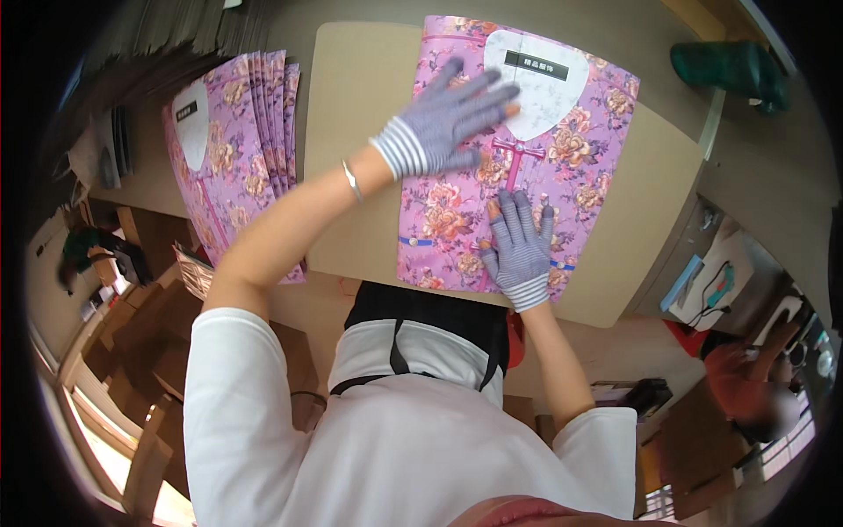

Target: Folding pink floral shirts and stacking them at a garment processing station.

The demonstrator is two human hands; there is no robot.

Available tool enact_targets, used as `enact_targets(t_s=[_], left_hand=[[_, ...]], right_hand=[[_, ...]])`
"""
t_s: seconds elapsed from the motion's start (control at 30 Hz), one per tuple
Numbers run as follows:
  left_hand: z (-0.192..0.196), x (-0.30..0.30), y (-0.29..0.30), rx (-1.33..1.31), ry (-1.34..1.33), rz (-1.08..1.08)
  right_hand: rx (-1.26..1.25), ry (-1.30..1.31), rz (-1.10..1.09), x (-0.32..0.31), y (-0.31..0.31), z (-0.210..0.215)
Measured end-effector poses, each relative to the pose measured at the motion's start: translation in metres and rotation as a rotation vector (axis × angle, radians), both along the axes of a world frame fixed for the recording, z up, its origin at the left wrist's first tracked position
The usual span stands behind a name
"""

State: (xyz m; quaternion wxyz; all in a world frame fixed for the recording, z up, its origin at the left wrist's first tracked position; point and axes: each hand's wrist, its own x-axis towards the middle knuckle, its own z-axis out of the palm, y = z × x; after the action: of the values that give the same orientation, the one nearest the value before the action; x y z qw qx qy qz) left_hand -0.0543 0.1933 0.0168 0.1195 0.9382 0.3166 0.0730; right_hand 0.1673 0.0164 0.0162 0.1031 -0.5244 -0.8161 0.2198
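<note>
Evidently, from the head view, the purple floral packet (537, 173) lies on the tan board (358, 114), reaching from close by its near edge to its far edge. The left hand (448, 123) spreads wide over the upper part; the right hand (520, 250) lies flatter, lower down. Neither grip encloses anything, though whether the left palm presses is hard to tell. This looks like smoothing; next, even, flat pressure seems called for. A black label (536, 65) bears pale lettering.
</note>
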Motion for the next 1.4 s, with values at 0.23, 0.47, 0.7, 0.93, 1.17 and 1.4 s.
enact_targets(t_s=[0.23, 0.47, 0.7, 0.93, 1.17, 1.4], left_hand=[[-0.030, 0.003, 0.114, 0.066, -0.236, 0.082], [-0.027, -0.003, 0.088, 0.354, -0.262, 0.310], [-0.006, 0.004, -0.159, -0.091, -0.367, 0.296], [-0.007, 0.024, -0.301, -0.252, -0.401, 0.513], [0.014, -0.015, -0.268, -0.247, -0.215, 0.617], [0.010, -0.021, -0.260, -0.057, -0.354, 0.532]], right_hand=[[0.033, 0.032, -0.013, 0.001, 0.001, 0.000], [0.081, 0.068, -0.009, -0.001, 0.004, -0.003], [0.203, 0.016, -0.008, 0.000, 0.002, -0.006], [0.264, 0.064, 0.035, 0.008, -0.006, -0.008], [-0.057, 0.678, -0.263, 0.046, -0.025, 0.017], [-0.153, 0.848, -0.402, 0.050, -0.049, 0.048]])
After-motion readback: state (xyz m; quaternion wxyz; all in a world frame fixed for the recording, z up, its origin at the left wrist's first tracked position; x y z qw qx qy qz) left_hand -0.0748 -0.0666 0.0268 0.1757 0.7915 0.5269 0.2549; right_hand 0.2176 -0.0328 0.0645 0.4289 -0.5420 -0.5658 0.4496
